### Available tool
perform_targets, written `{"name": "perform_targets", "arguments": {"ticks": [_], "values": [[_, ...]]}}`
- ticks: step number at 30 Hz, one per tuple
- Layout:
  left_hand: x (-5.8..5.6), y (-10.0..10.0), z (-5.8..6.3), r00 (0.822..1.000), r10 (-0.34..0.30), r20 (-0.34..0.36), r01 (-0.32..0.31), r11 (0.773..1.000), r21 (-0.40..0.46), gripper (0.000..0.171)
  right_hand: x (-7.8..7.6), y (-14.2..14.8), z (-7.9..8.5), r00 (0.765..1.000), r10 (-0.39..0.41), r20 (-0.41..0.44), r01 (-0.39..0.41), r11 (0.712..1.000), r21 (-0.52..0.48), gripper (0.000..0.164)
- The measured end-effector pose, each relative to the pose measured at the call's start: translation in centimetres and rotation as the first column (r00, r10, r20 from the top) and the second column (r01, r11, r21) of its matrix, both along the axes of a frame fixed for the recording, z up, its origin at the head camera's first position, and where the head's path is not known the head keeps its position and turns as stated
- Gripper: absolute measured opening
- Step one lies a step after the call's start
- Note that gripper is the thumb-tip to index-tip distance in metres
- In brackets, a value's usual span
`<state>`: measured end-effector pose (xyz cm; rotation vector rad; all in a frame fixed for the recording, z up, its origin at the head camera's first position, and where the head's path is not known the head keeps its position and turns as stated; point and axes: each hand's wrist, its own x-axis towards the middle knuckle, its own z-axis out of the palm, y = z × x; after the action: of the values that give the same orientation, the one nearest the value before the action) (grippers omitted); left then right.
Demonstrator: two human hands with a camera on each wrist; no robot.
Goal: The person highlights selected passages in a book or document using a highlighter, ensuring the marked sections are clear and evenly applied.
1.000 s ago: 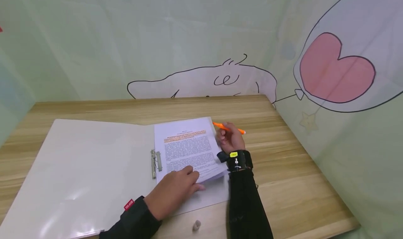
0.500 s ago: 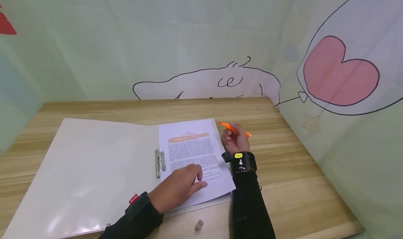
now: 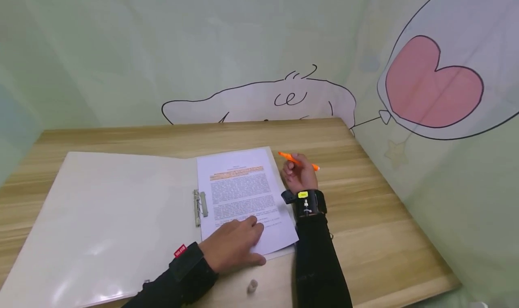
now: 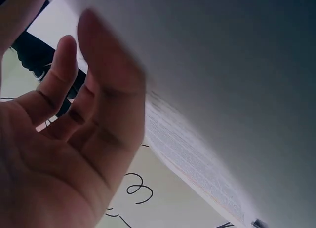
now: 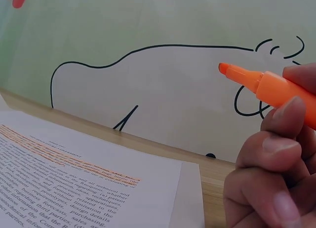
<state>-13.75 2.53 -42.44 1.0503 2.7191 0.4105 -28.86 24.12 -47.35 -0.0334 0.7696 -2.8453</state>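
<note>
My right hand (image 3: 301, 173) pinches an uncapped orange highlighter (image 5: 281, 92), its chisel tip pointing up and left, just right of the papers. A printed sheet (image 3: 259, 200) lies on the right side of an open white folder (image 3: 121, 209), beside its metal clip (image 3: 198, 207). Orange highlighting marks the text lines near the top of that sheet. Over the sheet's lower part is my left hand (image 3: 235, 245), its fingers loosely bent and nothing gripped between them. In the left wrist view the pale sheet (image 4: 237, 65) spreads close beside these fingers.
Near the front edge of the wooden table (image 3: 389, 245) stands a small greyish cylinder (image 3: 252, 286), below my left hand. The folder's wide cover spreads across the table's left side. A wall sheet with drawings (image 3: 259, 103) rises behind the table.
The sheet's lower right corner, lifted a second ago, has come down flatter. My left hand has spread its thumb and now lies over the lower sheet. My right hand keeps holding the highlighter.
</note>
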Motion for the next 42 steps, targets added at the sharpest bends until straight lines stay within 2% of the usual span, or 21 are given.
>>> {"name": "perform_targets", "arguments": {"ticks": [5,8,11,14,17,21,25,28,30,32,34,36,38,42], "values": [[-0.2,0.1,0.4,1.0,0.028,-0.001,-0.028,0.999,-0.023,0.055,0.2,-0.6,1.1,1.0,-0.009,0.0,0.009,1.0,0.016,0.041],[-0.3,1.0,0.6,0.996,-0.002,-0.088,-0.003,0.998,-0.055,0.054,0.4,-0.9,1.4,1.0,-0.022,0.008,0.021,0.999,0.04,0.04],[-0.2,2.4,0.9,0.969,-0.072,-0.236,0.049,0.993,-0.103,0.05,0.4,-1.1,1.3,1.0,-0.012,0.02,0.011,0.999,0.035,0.043],[0.0,3.6,0.9,0.937,-0.119,-0.329,0.073,0.986,-0.147,0.046,0.2,-1.4,0.9,1.0,0.006,0.023,-0.006,1.0,0.022,0.046],[0.2,4.3,0.5,0.934,-0.086,-0.347,0.033,0.988,-0.154,0.045,0.1,-1.8,0.8,1.0,0.012,0.025,-0.012,1.0,-0.001,0.046],[0.2,4.4,0.1,0.937,-0.018,-0.348,-0.025,0.993,-0.119,0.043,-0.1,-2.5,0.8,1.0,0.019,0.013,-0.019,1.0,-0.013,0.045],[0.2,4.1,0.2,0.931,-0.019,-0.363,-0.019,0.995,-0.101,0.034,0.0,-3.1,1.1,1.0,0.025,-0.005,-0.025,1.0,0.001,0.044],[0.3,3.8,0.6,0.939,-0.033,-0.341,0.005,0.996,-0.084,0.022,0.1,-3.2,1.3,1.0,0.025,-0.003,-0.025,1.0,0.015,0.044],[0.3,3.5,0.9,0.959,-0.024,-0.282,0.01,0.998,-0.054,0.015,0.1,-3.2,1.3,1.0,0.03,0.001,-0.03,0.999,0.014,0.045],[0.2,2.9,1.4,0.978,0.01,-0.209,-0.012,1.0,-0.006,0.014,-0.1,-3.0,1.2,0.999,0.036,0.013,-0.036,0.999,-0.003,0.046],[0.0,2.4,1.9,0.988,0.059,-0.141,-0.053,0.997,0.049,0.014,-0.3,-2.7,1.0,0.999,0.04,0.016,-0.04,0.999,-0.018,0.046],[-0.3,2.0,2.3,0.991,0.109,-0.081,-0.101,0.989,0.104,0.015,-0.3,-2.2,0.8,0.999,0.036,0.024,-0.035,0.999,-0.034,0.046],[-0.5,1.8,2.6,0.988,0.144,-0.052,-0.134,0.978,0.162,0.015,-0.2,-1.5,0.7,0.999,0.027,0.028,-0.025,0.999,-0.041,0.046],[-0.4,1.7,2.5,0.981,0.187,-0.055,-0.165,0.947,0.275,0.013,0.2,-0.2,0.4,0.999,0.006,0.04,-0.005,0.999,-0.04,0.046]]}}
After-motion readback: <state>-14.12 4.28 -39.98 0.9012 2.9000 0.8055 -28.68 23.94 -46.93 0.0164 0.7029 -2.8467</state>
